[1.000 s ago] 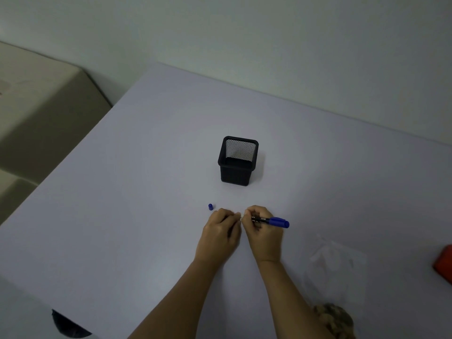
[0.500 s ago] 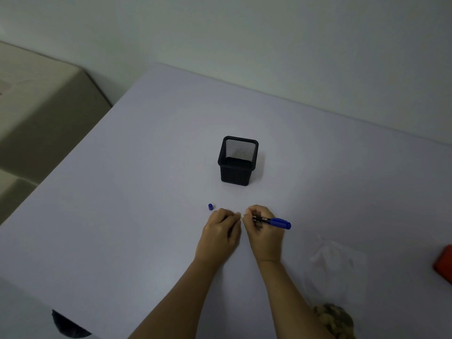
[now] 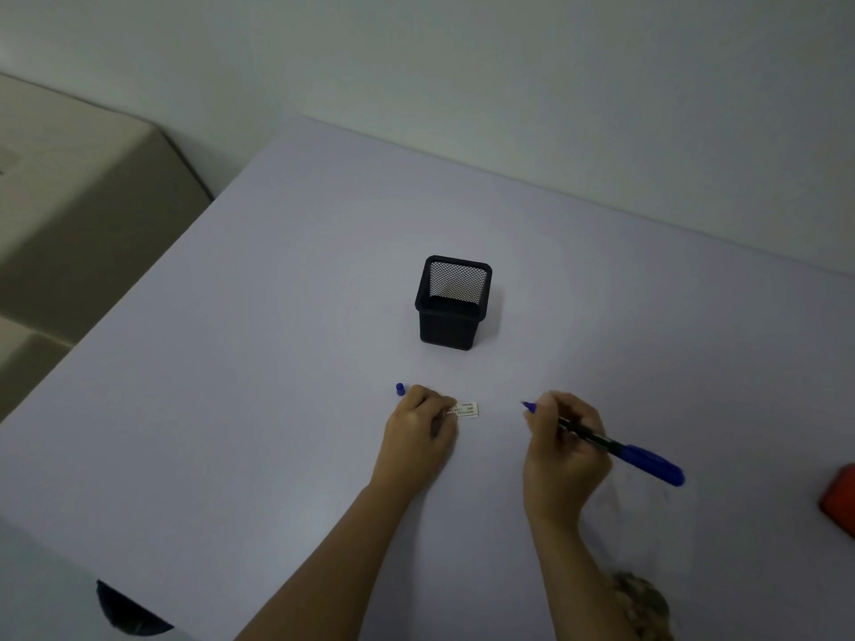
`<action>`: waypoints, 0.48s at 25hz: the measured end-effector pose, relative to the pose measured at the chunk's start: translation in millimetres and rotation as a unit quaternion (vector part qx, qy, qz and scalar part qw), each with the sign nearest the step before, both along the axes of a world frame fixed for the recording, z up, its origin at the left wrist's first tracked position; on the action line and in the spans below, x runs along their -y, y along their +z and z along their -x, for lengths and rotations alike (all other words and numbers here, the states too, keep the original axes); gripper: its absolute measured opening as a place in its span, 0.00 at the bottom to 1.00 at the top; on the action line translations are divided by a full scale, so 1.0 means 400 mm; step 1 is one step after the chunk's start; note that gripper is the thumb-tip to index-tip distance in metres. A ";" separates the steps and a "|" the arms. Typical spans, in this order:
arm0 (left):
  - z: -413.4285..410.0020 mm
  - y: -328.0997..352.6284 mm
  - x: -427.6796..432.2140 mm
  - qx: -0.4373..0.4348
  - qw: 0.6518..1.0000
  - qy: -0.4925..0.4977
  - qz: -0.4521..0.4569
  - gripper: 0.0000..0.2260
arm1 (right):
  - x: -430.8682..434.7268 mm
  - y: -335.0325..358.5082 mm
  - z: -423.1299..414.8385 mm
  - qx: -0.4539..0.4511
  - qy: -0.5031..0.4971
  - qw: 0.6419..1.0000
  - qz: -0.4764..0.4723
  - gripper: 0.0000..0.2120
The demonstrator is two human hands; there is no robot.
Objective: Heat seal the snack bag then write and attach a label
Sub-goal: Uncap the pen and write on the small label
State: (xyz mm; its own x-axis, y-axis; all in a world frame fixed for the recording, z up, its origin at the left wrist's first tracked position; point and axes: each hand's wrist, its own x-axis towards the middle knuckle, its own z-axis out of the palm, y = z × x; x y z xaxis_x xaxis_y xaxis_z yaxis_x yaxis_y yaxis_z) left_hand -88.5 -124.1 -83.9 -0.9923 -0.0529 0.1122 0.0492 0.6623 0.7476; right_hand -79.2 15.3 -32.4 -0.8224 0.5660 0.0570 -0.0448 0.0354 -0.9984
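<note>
A small white label [image 3: 467,409] with writing lies on the table, its left end pinned under the fingers of my left hand [image 3: 418,432]. My right hand [image 3: 562,448] is to the right of the label and apart from it, gripping a blue marker [image 3: 615,448] with its tip pointing up-left. The marker's blue cap [image 3: 400,389] stands just left of my left hand. The clear snack bag [image 3: 641,599] with brownish snacks shows at the bottom right, mostly hidden behind my right forearm.
A black mesh pen holder [image 3: 452,302] stands on the table [image 3: 231,363] behind the hands. A red object [image 3: 839,499] is cut off at the right edge. A beige surface [image 3: 78,201] lies beyond the table's left edge.
My right hand has pulled away to the right with the marker, uncovering the label. My left hand has stayed on the label's left end.
</note>
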 end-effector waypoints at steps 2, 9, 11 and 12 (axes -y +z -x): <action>0.004 0.003 0.001 0.011 1.000 0.001 -0.009 0.09 | -0.026 0.036 -0.019 0.011 -0.035 0.998 0.043 0.01; -0.024 0.035 -0.002 -0.026 0.998 0.042 -0.036 0.13 | -0.047 0.101 -0.064 0.069 -0.100 0.982 0.143 0.07; -0.035 0.050 0.013 -0.066 0.993 0.096 -0.027 0.11 | -0.038 0.109 -0.074 0.084 -0.093 0.979 0.164 0.06; -0.033 0.057 0.024 -0.062 0.988 0.136 -0.029 0.11 | -0.031 0.114 -0.079 0.092 -0.086 0.975 0.181 0.06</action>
State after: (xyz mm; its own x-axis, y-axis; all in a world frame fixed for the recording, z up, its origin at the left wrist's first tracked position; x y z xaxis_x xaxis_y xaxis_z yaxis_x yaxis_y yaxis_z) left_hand -75.3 -133.8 -61.2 -0.9195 -0.3254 0.2204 -0.0317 0.6204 0.7837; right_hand -47.7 27.9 13.1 -0.6912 0.6521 -0.3114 0.1109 -0.3301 -0.9374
